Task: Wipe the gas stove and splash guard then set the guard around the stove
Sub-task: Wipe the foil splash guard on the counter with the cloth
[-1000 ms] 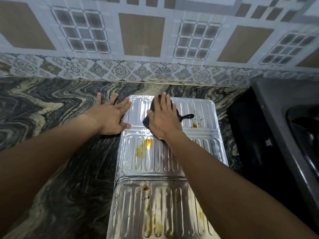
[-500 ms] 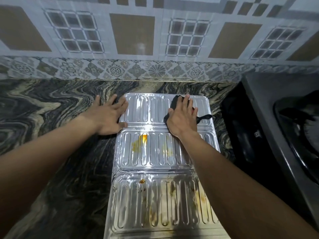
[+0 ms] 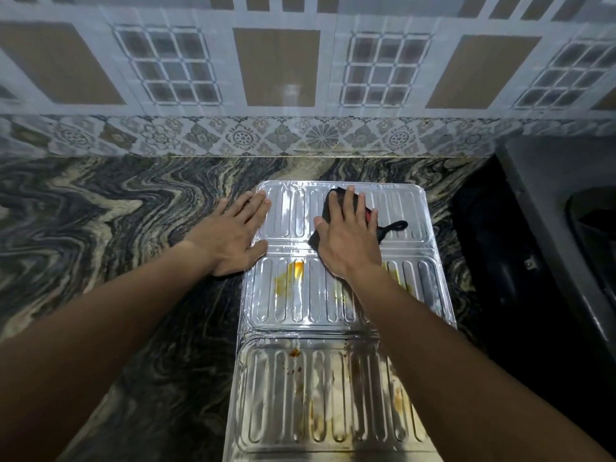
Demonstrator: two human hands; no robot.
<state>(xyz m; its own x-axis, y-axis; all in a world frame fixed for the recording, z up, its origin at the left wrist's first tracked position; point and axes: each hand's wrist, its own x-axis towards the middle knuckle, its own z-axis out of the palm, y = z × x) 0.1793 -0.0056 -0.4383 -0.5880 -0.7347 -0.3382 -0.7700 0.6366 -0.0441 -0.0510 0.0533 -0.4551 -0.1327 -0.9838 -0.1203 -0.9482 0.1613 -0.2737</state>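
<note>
Foil splash guard (image 3: 336,295) lies flat, unfolded, on the marbled countertop (image 3: 116,228), three ribbed panels running from the tiled wall (image 3: 300,78) toward the camera. Right hand (image 3: 350,238) flat, fingers together, pressing a dark cloth (image 3: 386,228) onto the far panel. Left hand (image 3: 233,235) spread flat, palm on the counter, fingertips over the guard's left edge. Yellow-orange stains (image 3: 290,273) on the middle and near panels. Gas stove (image 3: 566,211) at right, partly out of view.
</note>
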